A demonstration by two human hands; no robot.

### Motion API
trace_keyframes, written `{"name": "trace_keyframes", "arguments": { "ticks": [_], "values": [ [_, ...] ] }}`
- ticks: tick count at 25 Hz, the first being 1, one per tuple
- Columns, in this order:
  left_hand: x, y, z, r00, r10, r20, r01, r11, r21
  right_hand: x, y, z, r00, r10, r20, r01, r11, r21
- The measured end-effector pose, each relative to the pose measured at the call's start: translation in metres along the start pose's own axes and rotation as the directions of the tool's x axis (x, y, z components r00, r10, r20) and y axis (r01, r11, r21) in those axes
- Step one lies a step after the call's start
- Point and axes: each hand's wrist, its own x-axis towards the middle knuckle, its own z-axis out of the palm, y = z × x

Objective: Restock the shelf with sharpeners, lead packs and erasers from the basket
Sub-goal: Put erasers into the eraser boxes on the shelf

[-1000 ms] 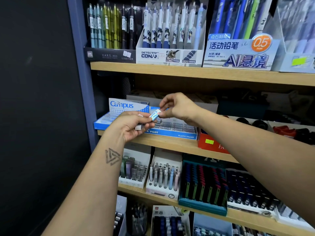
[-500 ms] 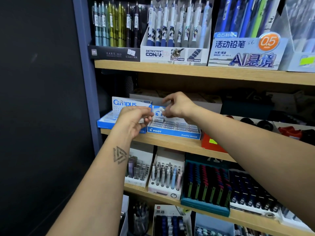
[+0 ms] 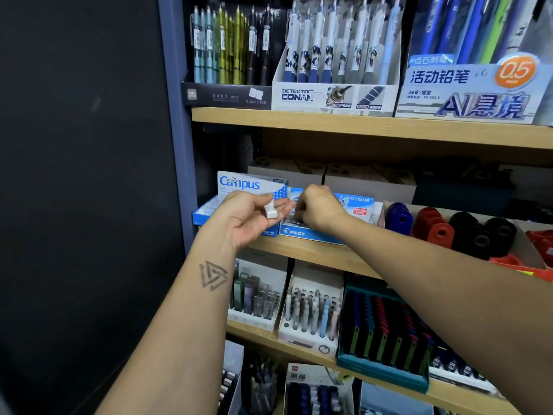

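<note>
Wooden shelf unit (image 3: 329, 253) with three boards in view, dark wall to the left. On the top board, three display boxes of pens and pencils side by side. On the middle board, two blue eraser boxes at the left: Campus box (image 3: 239, 187) and, just right of it, Pilot box (image 3: 302, 233); further right, a tray of sharpeners (image 3: 449, 229) in blue, red and black, too crowded to count. Left hand (image 3: 248, 217) raised in front of the Campus box, fingers (image 3: 282, 205) pinching one small white eraser (image 3: 270, 211). Right hand (image 3: 318, 209) down over the Pilot box, fingers curled and hidden; cannot tell whether anything is held. On the lower board, lead packs (image 3: 254, 298) standing in boxes.
</note>
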Motion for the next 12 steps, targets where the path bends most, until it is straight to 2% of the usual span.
{"name": "trace_keyframes", "arguments": {
  "ticks": [1,3,5,6,8,12],
  "values": [
    [0.0,-0.001,0.0,1.0,-0.003,0.006,0.003,0.998,0.057,0.001,0.0,-0.002,1.0,0.025,-0.001,-0.024,0.998,0.053],
    [0.0,-0.005,0.001,1.0,0.006,0.01,-0.007,0.983,0.182,-0.001,-0.003,-0.013,0.996,0.077,0.041,-0.087,0.927,0.364],
    [-0.002,-0.009,0.001,1.0,0.03,-0.009,-0.026,0.965,0.263,-0.008,-0.006,-0.026,0.993,0.058,0.102,-0.111,0.746,0.657],
    [-0.001,-0.011,0.002,0.999,0.042,-0.019,-0.035,0.959,0.283,-0.013,-0.008,-0.031,0.991,0.033,0.129,-0.117,0.677,0.727],
    [-0.001,-0.014,0.005,0.997,0.069,-0.025,-0.058,0.949,0.309,-0.02,-0.009,-0.036,0.988,-0.001,0.157,-0.123,0.619,0.776],
    [0.002,-0.02,0.011,0.993,0.116,-0.009,-0.104,0.916,0.387,-0.026,-0.01,-0.041,0.989,-0.038,0.141,-0.087,0.627,0.774]
  ]
}}
